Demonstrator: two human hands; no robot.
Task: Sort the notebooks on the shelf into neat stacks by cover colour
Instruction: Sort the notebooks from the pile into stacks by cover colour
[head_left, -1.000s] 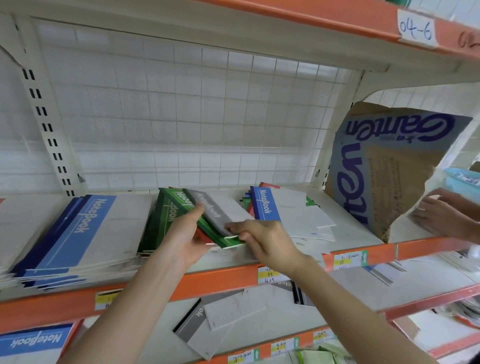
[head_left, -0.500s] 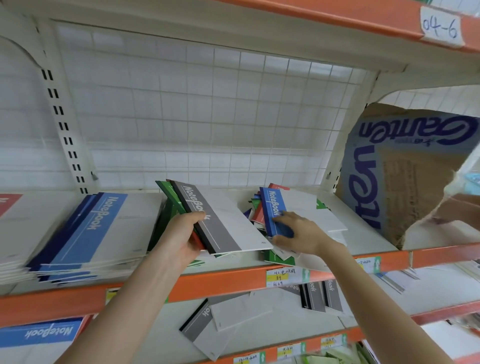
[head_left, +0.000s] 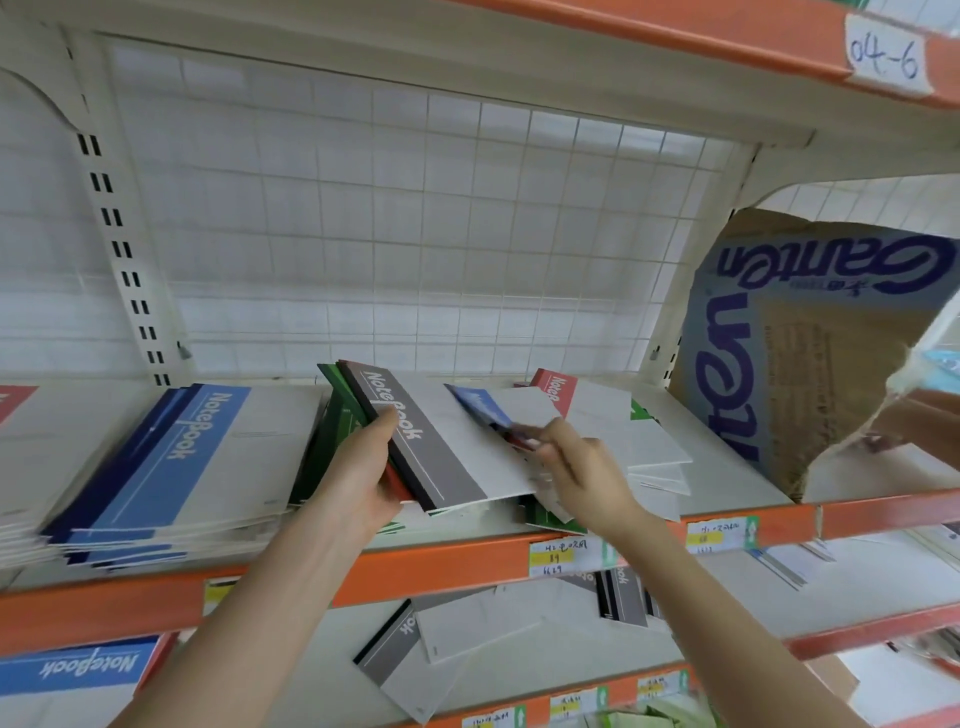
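Since half a second ago the right hand (head_left: 582, 467) has stopped lying flat on the mixed pile (head_left: 628, 436) and has lifted a blue notebook (head_left: 480, 408) out of it, its spine now tilted up towards the middle of the frame. The right grip is curled and pinches the notebook's near edge, though motion blur smears the fingertips. The wrist is bent back, with the forearm rising from the lower right. The left hand (head_left: 358, 478) comes up from the lower left and clamps a slanted bundle: its thumb presses on the cover of the grey notebook (head_left: 431, 447) and its fingers go underneath, with a red cover showing below and green notebooks (head_left: 337, 410) behind. The bundle's lower corner hangs past the orange rim of the shelf (head_left: 457, 564). The neat blue stack (head_left: 171, 457) lies at left centre, so the blue notebook probably has to cross the left hand's bundle to reach it. Clipping the bundle on the way could fan it out of the one-handed grip and spill it onto the lower shelf. Pulling from so loose a pile could also drag the red notebook (head_left: 558, 389) or the pale covers beside it over the rim.
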